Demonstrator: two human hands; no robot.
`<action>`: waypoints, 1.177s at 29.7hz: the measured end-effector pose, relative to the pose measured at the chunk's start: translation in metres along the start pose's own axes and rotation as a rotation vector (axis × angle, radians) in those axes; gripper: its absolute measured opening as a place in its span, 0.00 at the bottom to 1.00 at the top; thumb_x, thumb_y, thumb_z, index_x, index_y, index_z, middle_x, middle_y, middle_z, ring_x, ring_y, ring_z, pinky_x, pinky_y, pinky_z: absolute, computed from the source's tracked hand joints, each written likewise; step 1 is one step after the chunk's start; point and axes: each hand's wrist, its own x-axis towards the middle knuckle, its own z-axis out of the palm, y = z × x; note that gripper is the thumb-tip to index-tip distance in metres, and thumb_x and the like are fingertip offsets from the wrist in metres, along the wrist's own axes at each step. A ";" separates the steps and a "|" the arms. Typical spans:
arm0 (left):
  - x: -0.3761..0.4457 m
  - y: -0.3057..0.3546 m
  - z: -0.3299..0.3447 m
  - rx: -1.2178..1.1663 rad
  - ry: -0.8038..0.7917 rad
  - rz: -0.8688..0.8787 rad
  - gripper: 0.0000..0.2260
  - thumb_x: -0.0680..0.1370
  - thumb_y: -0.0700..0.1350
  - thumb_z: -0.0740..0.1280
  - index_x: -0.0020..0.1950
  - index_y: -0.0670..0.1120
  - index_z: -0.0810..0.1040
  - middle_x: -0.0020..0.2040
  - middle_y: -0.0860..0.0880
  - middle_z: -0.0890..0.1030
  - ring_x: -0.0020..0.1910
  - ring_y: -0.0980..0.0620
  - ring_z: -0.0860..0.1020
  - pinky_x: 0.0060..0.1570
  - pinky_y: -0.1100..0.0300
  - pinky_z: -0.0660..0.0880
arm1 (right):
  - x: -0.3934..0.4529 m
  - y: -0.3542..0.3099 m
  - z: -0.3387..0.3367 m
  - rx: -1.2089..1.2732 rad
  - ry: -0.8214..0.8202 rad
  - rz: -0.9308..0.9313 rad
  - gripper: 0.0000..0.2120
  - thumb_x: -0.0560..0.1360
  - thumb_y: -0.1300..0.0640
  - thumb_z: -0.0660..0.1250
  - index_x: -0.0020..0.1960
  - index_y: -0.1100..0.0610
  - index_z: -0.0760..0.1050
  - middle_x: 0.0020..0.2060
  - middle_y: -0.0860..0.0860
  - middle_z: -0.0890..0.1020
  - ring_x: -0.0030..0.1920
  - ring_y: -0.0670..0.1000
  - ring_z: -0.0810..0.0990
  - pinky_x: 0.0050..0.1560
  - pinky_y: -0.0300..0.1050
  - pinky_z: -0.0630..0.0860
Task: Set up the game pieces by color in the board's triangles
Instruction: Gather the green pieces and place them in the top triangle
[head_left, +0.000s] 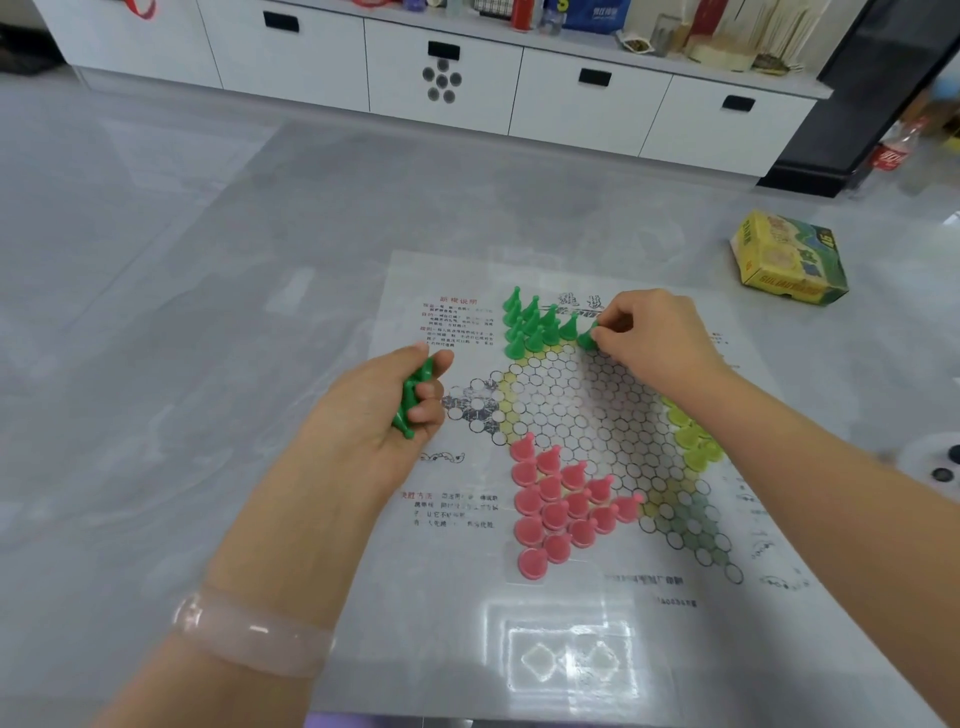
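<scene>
A grey counter (208, 312) carries a thin printed Chinese checkers board (571, 405), a paper sheet with a star of circles. Taking the board as the landmark: a white cabinet (441, 83) stands well beyond its far edge, and a yellow-green game box (787, 257) lies off its far right corner. On the board's near triangle stand the pink pieces (563, 506), filling it. The right arm partly hides the yellow-green pieces (693, 436) at the board's right side. The green pieces (535, 325) cluster upright in its far triangle. At that cluster's right end, the right hand (654, 338) pinches one green piece (587, 338) with its fingers. Over the board's left edge, the left hand (384, 410) curls its fingers round a bunch of spare green pieces (413, 397). A pale pink bangle (249, 631) circles the left wrist.
</scene>
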 end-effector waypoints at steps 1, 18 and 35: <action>0.000 0.000 0.000 0.010 0.000 0.010 0.06 0.78 0.37 0.61 0.41 0.42 0.69 0.35 0.46 0.77 0.18 0.59 0.65 0.15 0.70 0.59 | 0.000 0.000 0.000 -0.006 -0.001 -0.002 0.05 0.74 0.60 0.67 0.47 0.59 0.79 0.41 0.49 0.78 0.42 0.48 0.76 0.47 0.40 0.72; -0.001 -0.003 0.003 0.119 0.005 0.072 0.06 0.78 0.35 0.56 0.43 0.41 0.71 0.39 0.43 0.77 0.25 0.56 0.66 0.17 0.69 0.63 | -0.012 -0.012 -0.013 0.060 0.107 -0.124 0.10 0.75 0.61 0.63 0.55 0.58 0.78 0.47 0.51 0.81 0.44 0.47 0.77 0.46 0.33 0.72; -0.008 -0.007 0.004 0.349 -0.199 0.159 0.10 0.73 0.41 0.67 0.35 0.44 0.68 0.31 0.49 0.69 0.19 0.59 0.61 0.15 0.69 0.55 | -0.054 -0.070 -0.007 0.688 -0.396 -0.232 0.10 0.78 0.57 0.60 0.47 0.58 0.79 0.37 0.49 0.80 0.38 0.43 0.78 0.40 0.35 0.78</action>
